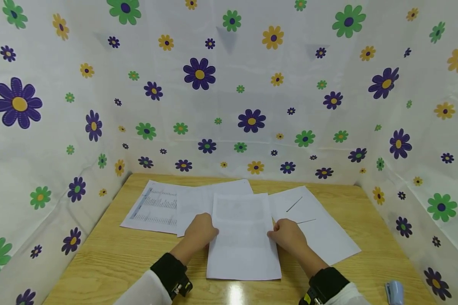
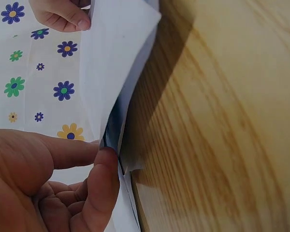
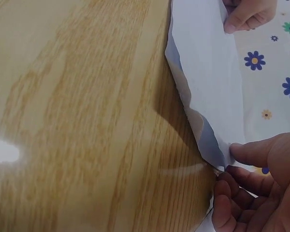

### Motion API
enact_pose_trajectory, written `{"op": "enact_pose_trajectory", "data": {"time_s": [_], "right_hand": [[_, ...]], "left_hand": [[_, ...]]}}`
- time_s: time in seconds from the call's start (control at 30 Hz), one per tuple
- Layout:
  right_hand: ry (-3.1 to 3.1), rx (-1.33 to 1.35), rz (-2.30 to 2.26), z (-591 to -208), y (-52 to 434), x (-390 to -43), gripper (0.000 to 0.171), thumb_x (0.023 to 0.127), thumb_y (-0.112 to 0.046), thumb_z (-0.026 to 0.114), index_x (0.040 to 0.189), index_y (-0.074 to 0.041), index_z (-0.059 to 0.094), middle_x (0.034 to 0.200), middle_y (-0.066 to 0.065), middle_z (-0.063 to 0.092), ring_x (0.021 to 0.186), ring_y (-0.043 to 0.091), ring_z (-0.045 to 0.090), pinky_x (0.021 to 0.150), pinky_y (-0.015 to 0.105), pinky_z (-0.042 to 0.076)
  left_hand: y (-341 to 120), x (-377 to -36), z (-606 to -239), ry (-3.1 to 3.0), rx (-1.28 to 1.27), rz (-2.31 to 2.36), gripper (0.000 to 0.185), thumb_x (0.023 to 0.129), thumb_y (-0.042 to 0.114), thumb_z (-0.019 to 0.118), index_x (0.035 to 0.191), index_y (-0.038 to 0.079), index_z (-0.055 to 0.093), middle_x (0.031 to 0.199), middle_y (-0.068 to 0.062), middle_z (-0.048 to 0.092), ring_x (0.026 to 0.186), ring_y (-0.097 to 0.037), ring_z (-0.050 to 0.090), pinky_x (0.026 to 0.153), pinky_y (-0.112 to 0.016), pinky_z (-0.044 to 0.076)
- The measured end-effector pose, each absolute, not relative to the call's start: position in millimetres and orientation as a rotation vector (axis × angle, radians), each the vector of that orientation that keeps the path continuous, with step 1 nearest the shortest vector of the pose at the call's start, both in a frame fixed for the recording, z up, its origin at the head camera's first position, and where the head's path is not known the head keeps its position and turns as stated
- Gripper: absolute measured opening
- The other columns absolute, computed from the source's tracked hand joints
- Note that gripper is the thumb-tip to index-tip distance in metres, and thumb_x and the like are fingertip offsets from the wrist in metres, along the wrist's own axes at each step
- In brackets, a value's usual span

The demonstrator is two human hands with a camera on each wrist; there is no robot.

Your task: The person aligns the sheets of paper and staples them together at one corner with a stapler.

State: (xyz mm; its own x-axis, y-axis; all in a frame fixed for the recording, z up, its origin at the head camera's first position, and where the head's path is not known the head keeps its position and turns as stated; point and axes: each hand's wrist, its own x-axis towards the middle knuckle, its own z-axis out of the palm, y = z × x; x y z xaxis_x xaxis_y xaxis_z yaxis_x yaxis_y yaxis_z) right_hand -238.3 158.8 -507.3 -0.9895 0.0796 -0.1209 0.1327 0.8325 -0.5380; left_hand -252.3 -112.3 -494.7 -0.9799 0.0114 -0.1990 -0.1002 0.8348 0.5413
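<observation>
Together we hold one paper sheet (image 1: 244,237) by its side edges at lower centre of the frame.

Our left hand (image 1: 200,231) pinches the left edge, fingers (image 2: 104,179) curled on it; our right hand (image 1: 288,235) pinches the right edge likewise. Other papers (image 1: 156,207) lie on the tabletop (image 1: 107,258) behind, and a blue stapler (image 1: 395,292) sits at lower right.
</observation>
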Motion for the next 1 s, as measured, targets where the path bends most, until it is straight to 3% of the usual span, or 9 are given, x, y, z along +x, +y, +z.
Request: {"op": "enact_pose_trajectory", "data": {"time_s": [0.23,0.53,1.0], "right_hand": [[2.925,0.209,-0.840,-508.8,157.7,-238.8,0.024,0.088,-0.025,0.079,0.078,-0.009,0.063,0.071,0.003,0.058,0.063,0.018,0.054,0.053,0.029,0.041],[2.941,0.228,-0.826,-507.8,158.3,-238.6,0.017,0.088,-0.020,0.077,0.084,-0.007,0.068,0.076,0.003,0.063,0.068,0.019,0.056,0.055,0.029,0.044],[2.942,0.192,-0.861,-509.3,160.7,-238.7,0.015,0.090,-0.019,0.074,0.085,-0.007,0.068,0.078,0.002,0.064,0.068,0.018,0.056,0.055,0.030,0.044]], "left_hand": [[-110.2,-250.3,-495.0,2.842,-0.068,0.788,0.021,0.091,0.015,0.070,0.094,-0.006,0.067,0.068,-0.008,0.062,0.047,-0.019,0.060,0.041,-0.028,0.045],[-108.1,-250.1,-494.1,2.896,-0.071,0.650,0.027,0.092,0.024,0.072,0.093,-0.003,0.070,0.075,-0.006,0.064,0.061,-0.019,0.058,0.050,-0.032,0.045],[-104.7,-247.2,-494.8,2.938,-0.036,0.582,0.031,0.096,0.029,0.069,0.091,-0.002,0.071,0.078,-0.008,0.065,0.065,-0.021,0.057,0.055,-0.037,0.048]]}}
